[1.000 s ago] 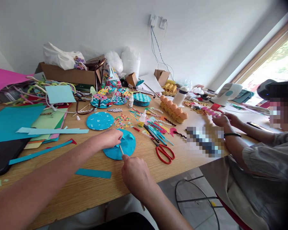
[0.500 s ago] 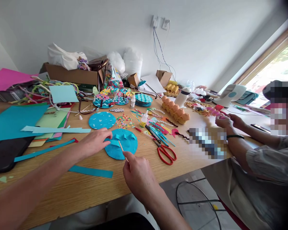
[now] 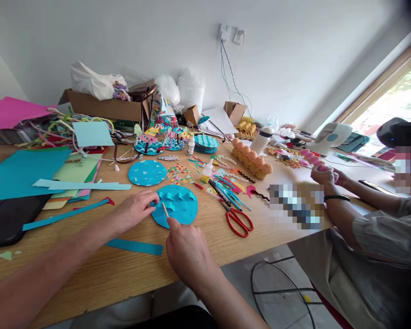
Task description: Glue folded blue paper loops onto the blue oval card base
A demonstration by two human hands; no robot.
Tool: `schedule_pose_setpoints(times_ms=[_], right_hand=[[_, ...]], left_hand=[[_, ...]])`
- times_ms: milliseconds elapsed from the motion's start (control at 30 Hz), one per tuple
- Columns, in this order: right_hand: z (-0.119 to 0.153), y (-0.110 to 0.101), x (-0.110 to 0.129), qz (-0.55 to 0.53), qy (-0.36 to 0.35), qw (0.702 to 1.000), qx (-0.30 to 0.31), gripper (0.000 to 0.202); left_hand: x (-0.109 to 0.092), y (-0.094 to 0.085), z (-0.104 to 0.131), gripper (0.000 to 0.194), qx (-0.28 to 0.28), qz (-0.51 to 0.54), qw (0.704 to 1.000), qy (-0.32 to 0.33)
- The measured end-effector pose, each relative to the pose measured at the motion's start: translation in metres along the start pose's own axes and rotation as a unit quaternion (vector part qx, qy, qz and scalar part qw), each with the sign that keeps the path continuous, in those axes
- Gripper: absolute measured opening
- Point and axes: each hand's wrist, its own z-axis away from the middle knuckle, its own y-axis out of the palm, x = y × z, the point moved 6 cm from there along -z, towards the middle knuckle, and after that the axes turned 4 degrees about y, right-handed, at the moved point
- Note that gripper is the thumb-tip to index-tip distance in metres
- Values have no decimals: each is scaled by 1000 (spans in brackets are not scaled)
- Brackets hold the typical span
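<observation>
A round blue disc (image 3: 183, 217) lies on the table before me, with wavy strips of blue paper standing in rows across it. At its left edge my left hand (image 3: 140, 208) is closed, thumb and fingers pinching the end of a blue paper strip (image 3: 160, 205) that lies over the disc. My right hand (image 3: 190, 249) grips a thin wooden stick (image 3: 165, 210) from below, and the stick's tip is at the strip near my left fingertips. Whether the tip touches the paper I cannot tell. A loose blue strip (image 3: 137, 246) lies below the disc.
Another blue disc (image 3: 147, 172) with pale patches lies behind. Red-handled scissors (image 3: 239, 221), a glue bottle (image 3: 207, 171), confetti (image 3: 178, 175) and egg cartons (image 3: 251, 160) are to the right and back. Coloured paper (image 3: 23, 171) covers the left. A co-worker's hands (image 3: 324, 176) hold something pink.
My right hand and the stick have moved left, bringing the tip nearer my left fingers. The left hand stays at the disc's edge, its fingers more curled. The view has shifted slightly.
</observation>
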Motion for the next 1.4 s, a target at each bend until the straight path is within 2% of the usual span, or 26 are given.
schedule_pose_setpoints(times_ms=[600,900,1100,1400], right_hand=[[-10,11,-2,20,-2,999,31,21],[-11,13,3,34,-20,998,51,29],[-12,19,2,30,-4,998,53,25],[-10,20,-1,18,-3,999,43,26]], left_hand=[[-4,6,3,16,28,-9,1000,2],[5,9,7,24,-28,3,999,-27],[9,16,8,23,-29,21,998,-51],[13,13,12,25,-36,56,994,-92]])
